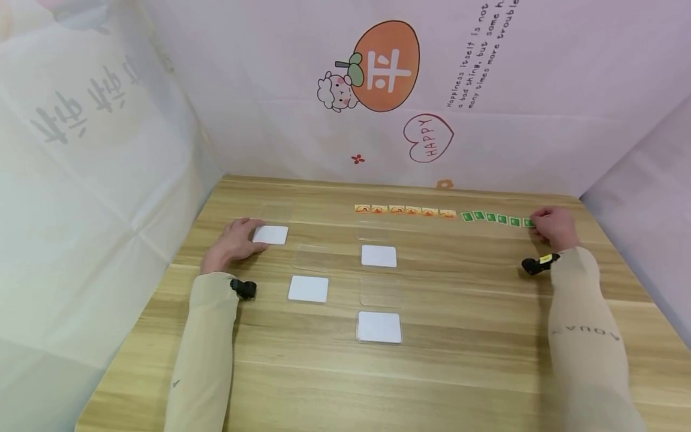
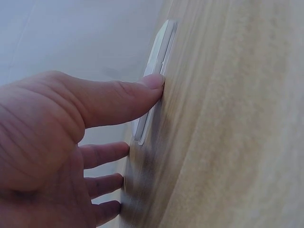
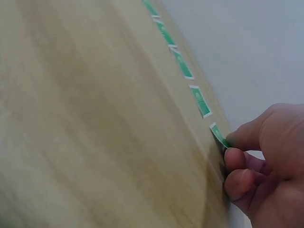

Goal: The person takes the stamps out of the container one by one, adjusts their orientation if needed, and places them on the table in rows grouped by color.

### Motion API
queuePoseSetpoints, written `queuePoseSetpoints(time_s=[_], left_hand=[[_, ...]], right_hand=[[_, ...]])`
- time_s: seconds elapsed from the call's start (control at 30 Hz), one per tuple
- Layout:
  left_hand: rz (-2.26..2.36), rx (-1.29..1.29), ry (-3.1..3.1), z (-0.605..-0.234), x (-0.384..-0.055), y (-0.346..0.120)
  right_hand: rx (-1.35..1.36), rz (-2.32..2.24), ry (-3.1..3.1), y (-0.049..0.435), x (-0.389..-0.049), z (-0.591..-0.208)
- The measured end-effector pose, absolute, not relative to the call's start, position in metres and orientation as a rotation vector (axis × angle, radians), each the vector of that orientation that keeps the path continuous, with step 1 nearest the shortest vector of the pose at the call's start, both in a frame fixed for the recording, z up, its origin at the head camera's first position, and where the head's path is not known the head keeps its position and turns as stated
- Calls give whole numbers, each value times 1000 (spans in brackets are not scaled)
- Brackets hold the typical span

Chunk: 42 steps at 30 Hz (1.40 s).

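At the right end of a row of small green cards [image 1: 502, 219], my right hand [image 1: 554, 227] pinches the last green card [image 3: 218, 135] between thumb and fingers. That card's near end is tilted up off the table. At the left, my left hand [image 1: 234, 243] holds a thick white rectangular block [image 1: 271, 234], perhaps a card stack in a clear case. In the left wrist view its thumb [image 2: 152, 81] lies against the block's near edge, three other fingers are spread below, and the index finger is hidden.
Three more white rectangles [image 1: 379, 255] [image 1: 308, 288] [image 1: 379, 327] lie on the wooden table [image 1: 459, 372]. Clear rectangular pieces [image 1: 380, 292] lie near them. A row of small orange and yellow cards [image 1: 405, 210] runs along the back, left of the green ones. Printed cloth [image 1: 270, 120] walls the table's back and sides.
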<state>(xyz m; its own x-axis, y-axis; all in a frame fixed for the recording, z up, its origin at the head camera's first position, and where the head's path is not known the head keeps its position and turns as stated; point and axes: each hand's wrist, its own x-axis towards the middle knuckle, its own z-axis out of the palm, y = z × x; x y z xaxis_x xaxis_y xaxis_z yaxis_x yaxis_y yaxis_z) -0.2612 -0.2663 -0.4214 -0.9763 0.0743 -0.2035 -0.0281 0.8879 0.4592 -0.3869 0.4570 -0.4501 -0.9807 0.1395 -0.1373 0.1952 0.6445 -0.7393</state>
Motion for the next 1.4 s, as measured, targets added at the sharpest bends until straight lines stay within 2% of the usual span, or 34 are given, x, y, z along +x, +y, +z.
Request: queuePoseSetpoints(time_s=[0.37, 0.7, 0.87, 1.2, 1.4], left_hand=[[698, 54, 2842, -420, -262, -260], [728, 130, 2842, -422, -263, -265], [775, 223, 2800, -415, -264, -269], [868, 140, 2741, -403, -284, -263], [821, 206, 2799, -392, -292, -257]], right_hand=[[175, -1056, 2956, 461, -383, -451], [273, -1142, 2910, 464, -380, -451], [236, -1238, 2836, 458, -380, -448], [181, -1232, 2826, 454, -369, -447], [105, -1102, 2877, 454, -360, -435]])
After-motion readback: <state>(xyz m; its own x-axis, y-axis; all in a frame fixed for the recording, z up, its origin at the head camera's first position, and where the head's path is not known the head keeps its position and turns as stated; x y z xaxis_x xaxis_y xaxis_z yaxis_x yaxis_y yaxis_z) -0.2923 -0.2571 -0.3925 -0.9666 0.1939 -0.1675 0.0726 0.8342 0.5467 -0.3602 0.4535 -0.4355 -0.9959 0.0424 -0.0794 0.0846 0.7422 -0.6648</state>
